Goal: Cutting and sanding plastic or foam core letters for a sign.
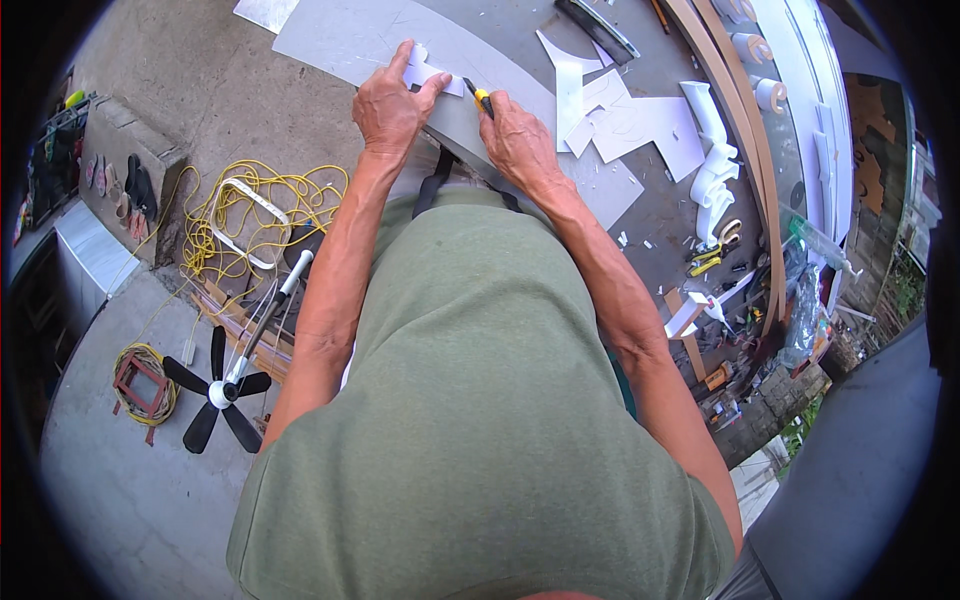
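My left hand (386, 108) rests on a grey flat sheet (345, 45), its index finger and thumb stretched apart over a small white cut-out piece (420, 72). The other fingers are curled under and partly hidden. In my right hand (522, 140) is a utility knife (483, 99) with a yellow and black handle. Its dark tip points at the right end of the white piece, close to my left thumb; whether the blade touches the piece I cannot tell. Irregular white offcuts (610, 112) lie on the sheet to the right of the knife.
Curled white strips (714, 180), scissors (729, 234) and a glue bottle (716, 308) lie to the right. Long brown strips (755, 150) curve along the table's right side. A dark curved tool (598, 30) lies at the far edge. On the floor at left are yellow cord (250, 200) and a black-bladed fan (222, 392).
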`<act>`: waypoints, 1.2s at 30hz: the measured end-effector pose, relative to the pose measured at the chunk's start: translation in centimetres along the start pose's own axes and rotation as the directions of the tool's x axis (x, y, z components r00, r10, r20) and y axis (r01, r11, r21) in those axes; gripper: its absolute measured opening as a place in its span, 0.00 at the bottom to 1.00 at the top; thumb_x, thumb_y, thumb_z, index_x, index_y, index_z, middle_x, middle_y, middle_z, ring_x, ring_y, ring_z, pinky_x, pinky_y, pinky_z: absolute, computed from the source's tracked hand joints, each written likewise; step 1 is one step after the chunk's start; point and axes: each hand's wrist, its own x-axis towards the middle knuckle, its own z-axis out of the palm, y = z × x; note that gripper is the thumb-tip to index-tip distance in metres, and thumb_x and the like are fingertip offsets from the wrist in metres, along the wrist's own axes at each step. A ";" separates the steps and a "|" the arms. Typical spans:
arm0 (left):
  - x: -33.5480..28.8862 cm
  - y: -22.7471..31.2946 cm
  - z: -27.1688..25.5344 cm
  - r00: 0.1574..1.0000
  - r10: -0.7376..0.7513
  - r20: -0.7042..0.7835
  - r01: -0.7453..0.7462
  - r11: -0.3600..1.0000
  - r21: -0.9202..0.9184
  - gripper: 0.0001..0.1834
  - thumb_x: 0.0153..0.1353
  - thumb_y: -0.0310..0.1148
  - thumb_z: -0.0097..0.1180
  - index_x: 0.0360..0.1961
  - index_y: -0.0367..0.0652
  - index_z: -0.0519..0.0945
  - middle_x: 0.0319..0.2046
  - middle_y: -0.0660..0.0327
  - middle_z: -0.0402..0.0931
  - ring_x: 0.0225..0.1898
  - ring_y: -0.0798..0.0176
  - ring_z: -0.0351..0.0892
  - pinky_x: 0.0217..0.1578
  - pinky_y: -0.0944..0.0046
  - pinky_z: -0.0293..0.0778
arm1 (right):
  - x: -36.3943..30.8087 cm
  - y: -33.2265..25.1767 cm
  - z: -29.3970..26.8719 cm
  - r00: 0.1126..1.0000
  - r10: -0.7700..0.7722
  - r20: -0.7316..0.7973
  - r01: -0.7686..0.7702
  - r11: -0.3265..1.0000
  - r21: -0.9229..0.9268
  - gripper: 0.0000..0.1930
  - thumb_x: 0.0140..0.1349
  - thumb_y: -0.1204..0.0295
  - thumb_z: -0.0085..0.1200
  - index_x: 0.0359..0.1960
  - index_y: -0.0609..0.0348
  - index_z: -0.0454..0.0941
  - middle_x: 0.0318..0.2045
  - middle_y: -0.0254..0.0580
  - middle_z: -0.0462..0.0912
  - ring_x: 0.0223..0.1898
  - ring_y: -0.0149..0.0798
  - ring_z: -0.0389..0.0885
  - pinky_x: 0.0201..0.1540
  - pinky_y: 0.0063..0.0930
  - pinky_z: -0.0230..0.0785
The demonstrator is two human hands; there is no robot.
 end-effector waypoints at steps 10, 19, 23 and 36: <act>0.0 -0.5 0.6 0.998 0.046 -0.050 -0.046 0.999 -0.006 0.38 0.47 0.56 0.73 0.58 0.49 0.81 0.28 0.52 0.82 0.29 0.52 0.84 0.31 0.54 0.78 | 0.5 -0.1 0.6 0.999 -0.048 -0.020 0.047 0.997 -0.054 0.10 0.71 0.68 0.47 0.41 0.62 0.66 0.32 0.59 0.81 0.33 0.63 0.82 0.34 0.55 0.71; -0.2 -0.4 0.6 0.999 0.012 -0.034 -0.014 0.999 -0.050 0.38 0.47 0.54 0.73 0.57 0.46 0.82 0.31 0.52 0.84 0.32 0.52 0.85 0.33 0.55 0.79 | -0.6 -0.5 1.0 0.999 -0.034 -0.042 0.030 0.994 -0.104 0.09 0.69 0.69 0.48 0.40 0.62 0.67 0.32 0.58 0.82 0.31 0.62 0.83 0.33 0.55 0.73; -0.9 -0.2 0.6 0.995 0.064 -0.078 -0.070 0.994 -0.079 0.37 0.46 0.54 0.73 0.57 0.46 0.82 0.33 0.52 0.85 0.33 0.51 0.86 0.34 0.55 0.79 | -1.6 -0.6 0.3 1.000 -0.011 -0.013 0.010 0.993 -0.119 0.07 0.67 0.71 0.46 0.40 0.63 0.69 0.31 0.59 0.83 0.30 0.62 0.84 0.34 0.55 0.75; -0.6 2.7 -3.6 0.987 -0.048 0.152 0.017 0.980 0.197 0.34 0.48 0.55 0.72 0.54 0.48 0.83 0.45 0.53 0.84 0.47 0.56 0.84 0.46 0.56 0.77 | -5.3 1.8 -1.4 0.977 0.210 0.025 -0.212 0.973 0.088 0.12 0.69 0.64 0.50 0.39 0.62 0.67 0.23 0.63 0.80 0.27 0.66 0.81 0.33 0.58 0.69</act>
